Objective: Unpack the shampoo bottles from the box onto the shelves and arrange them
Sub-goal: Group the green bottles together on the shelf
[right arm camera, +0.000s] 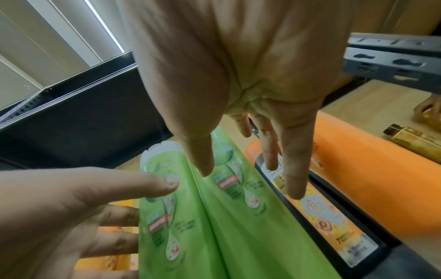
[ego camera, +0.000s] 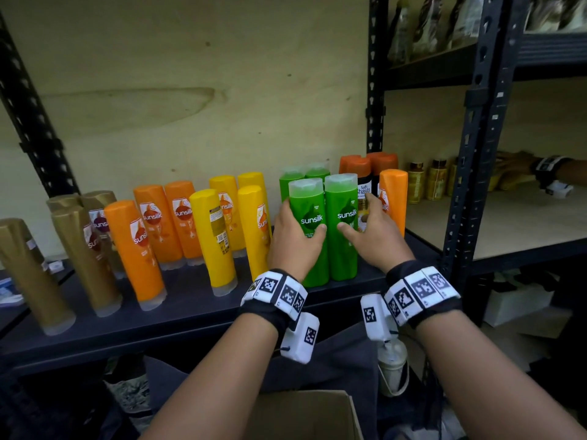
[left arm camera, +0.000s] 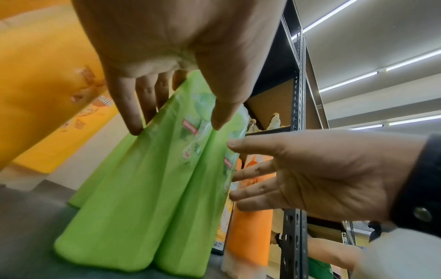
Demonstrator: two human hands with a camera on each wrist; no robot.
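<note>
Two green Sunsilk bottles stand side by side at the front of the dark shelf (ego camera: 190, 300). My left hand (ego camera: 303, 217) holds the left green bottle (ego camera: 306, 198), thumb across its front and fingers along its left side; the left wrist view shows that left hand (left arm camera: 176, 128) the same way. My right hand (ego camera: 355, 214) touches the right green bottle (ego camera: 343, 249) with its thumb on the front. Its straight, spread fingers lie along the bottle's right side, next to a black bottle (ego camera: 363, 192). The cardboard box (ego camera: 305, 414) sits open below, its inside hidden.
Two more green bottles (ego camera: 290, 177) stand behind. Yellow bottles (ego camera: 216, 239), orange ones (ego camera: 136, 249) and gold ones (ego camera: 85, 258) fill the shelf to the left. An orange bottle (ego camera: 394, 198) and a rack post (ego camera: 467, 173) close the right. Another person's hand (ego camera: 521, 166) reaches among amber bottles (ego camera: 425, 182).
</note>
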